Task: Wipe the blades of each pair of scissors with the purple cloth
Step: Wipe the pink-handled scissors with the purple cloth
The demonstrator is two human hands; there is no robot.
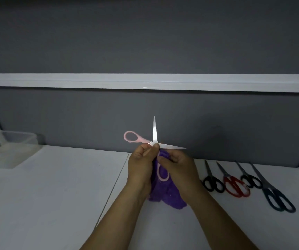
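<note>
Pink-handled scissors [154, 134] are held up above the white table, spread wide apart: one blade points straight up, the other points right. One pink loop sticks out to the left, the other hangs down in front of the purple cloth [165, 193]. My left hand [141, 166] pinches the scissors at the pivot. My right hand [177, 168] grips the purple cloth just below the pivot, and the cloth hangs down to the table between both hands.
Several more scissors lie in a row on the table at the right: a small black pair [212, 183], a red pair [235, 186], another black pair [250, 179] and a large dark pair [275, 195]. A clear plastic box [9, 148] stands far left against the grey partition.
</note>
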